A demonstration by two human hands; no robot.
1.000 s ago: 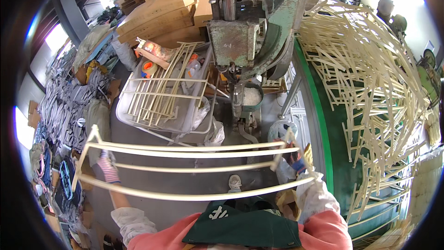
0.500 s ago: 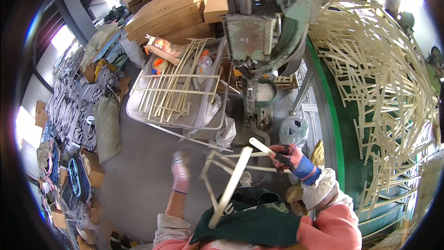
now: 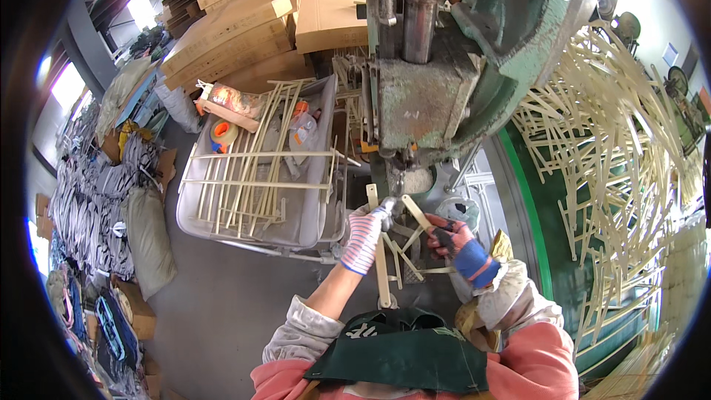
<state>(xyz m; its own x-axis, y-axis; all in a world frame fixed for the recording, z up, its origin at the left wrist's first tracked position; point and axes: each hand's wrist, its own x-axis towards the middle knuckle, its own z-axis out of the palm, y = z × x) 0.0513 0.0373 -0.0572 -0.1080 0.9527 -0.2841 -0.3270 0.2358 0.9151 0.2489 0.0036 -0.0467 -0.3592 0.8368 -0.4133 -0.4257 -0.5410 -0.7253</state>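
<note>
- Frame (image 3: 382,281) between my hands, near the press's (image 3: 424,104) lower end.
- Left hand (image 3: 364,239): fingers closed over a slat (image 3: 381,255), its length pointing from apron (image 3: 400,359) to press.
- Right hand (image 3: 453,243): pinching another bar (image 3: 415,211); left looks nearer the press.

At the upper left, long cardboard boxes (image 3: 222,44) rise in a stack, with a shorter carton (image 3: 331,24) just to their right. A pale plastic tub (image 3: 305,224) stands on the grey floor (image 3: 222,311); inside, near its far edge, lie a tape roll (image 3: 224,130) and a printed packet (image 3: 235,100). Further left, a plump grey-green sack (image 3: 148,241) leans beside heaped grey bundles (image 3: 92,204) — a grey pillar (image 3: 92,41) stands behind. A clear plastic bag (image 3: 461,210) sits near the green-edged table (image 3: 529,230).
</note>
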